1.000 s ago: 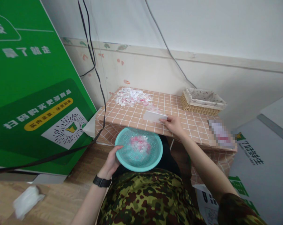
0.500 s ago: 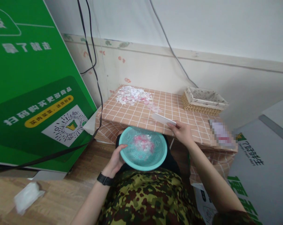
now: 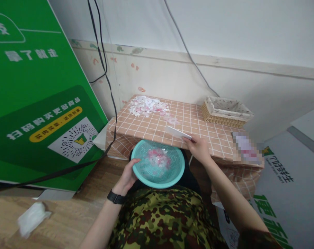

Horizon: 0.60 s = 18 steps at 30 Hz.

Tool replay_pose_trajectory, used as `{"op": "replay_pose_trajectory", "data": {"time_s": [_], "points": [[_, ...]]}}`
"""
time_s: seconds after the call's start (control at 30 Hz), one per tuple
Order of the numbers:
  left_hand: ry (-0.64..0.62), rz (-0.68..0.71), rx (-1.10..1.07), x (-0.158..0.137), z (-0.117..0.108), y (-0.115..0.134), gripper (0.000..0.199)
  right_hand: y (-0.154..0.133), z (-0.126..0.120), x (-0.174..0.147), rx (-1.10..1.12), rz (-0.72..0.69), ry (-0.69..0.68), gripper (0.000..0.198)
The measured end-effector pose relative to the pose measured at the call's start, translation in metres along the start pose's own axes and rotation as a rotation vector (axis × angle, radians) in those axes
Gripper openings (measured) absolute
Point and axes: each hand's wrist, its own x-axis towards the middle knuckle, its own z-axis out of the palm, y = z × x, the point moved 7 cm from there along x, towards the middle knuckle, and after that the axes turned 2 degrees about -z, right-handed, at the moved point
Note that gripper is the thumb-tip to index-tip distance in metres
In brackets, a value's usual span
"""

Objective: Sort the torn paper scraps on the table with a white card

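My left hand [image 3: 129, 174] grips the left rim of a turquoise plastic colander [image 3: 141, 173], thumb over the edge and fingers hidden beneath. Inside the colander lie pink and white scraps [image 3: 159, 159] that look like cut paper or plastic. In my right hand [image 3: 198, 148] is a flat white card [image 3: 176, 131], pinched at its right end and held close to the front edge of the table [image 3: 193, 119]. Farther back on the checked cloth sits a heap of white scraps [image 3: 146, 105], with a few pinkish clear pieces [image 3: 171, 119] trailing toward the card.
A lined wicker basket [image 3: 226, 114] stands at the table's back right, and a blurred-out flat item [image 3: 246, 147] lies at its right end. Black cables [image 3: 108, 86] hang at left before a green sign panel [image 3: 42, 86]. A white plastic bag [image 3: 33, 218] lies on the floor.
My right hand has shifted slightly left with the card, along the table's front edge. The colander, my left hand and the heap of scraps look nearly the same.
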Motion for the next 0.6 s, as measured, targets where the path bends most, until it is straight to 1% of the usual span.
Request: {"op": "replay_pose_trajectory", "data": {"time_s": [0.1,0.23,0.33,0.4,0.47,0.6], "points": [[0.01,-0.006,-0.006,-0.001,-0.002,0.003,0.032,-0.001,0.012,0.011,-0.06,-0.037,-0.016,0.025],[0.023,0.006,-0.014,-0.001,-0.006,0.006,0.027,-0.016,0.025,0.005,0.015,-0.1,-0.082,0.026],[0.023,0.014,-0.021,0.0,-0.006,0.006,0.022,-0.028,0.027,-0.007,0.132,-0.141,-0.151,0.024],[0.02,0.015,-0.022,0.0,-0.006,0.006,0.02,-0.029,0.021,-0.009,0.187,-0.139,-0.155,0.023],[0.016,0.011,-0.024,-0.001,-0.005,0.005,0.019,-0.015,0.009,-0.003,0.147,-0.071,-0.096,0.025],[0.014,0.007,-0.009,-0.001,-0.006,0.004,0.02,0.04,-0.022,0.019,-0.123,0.171,0.114,0.04]]}}
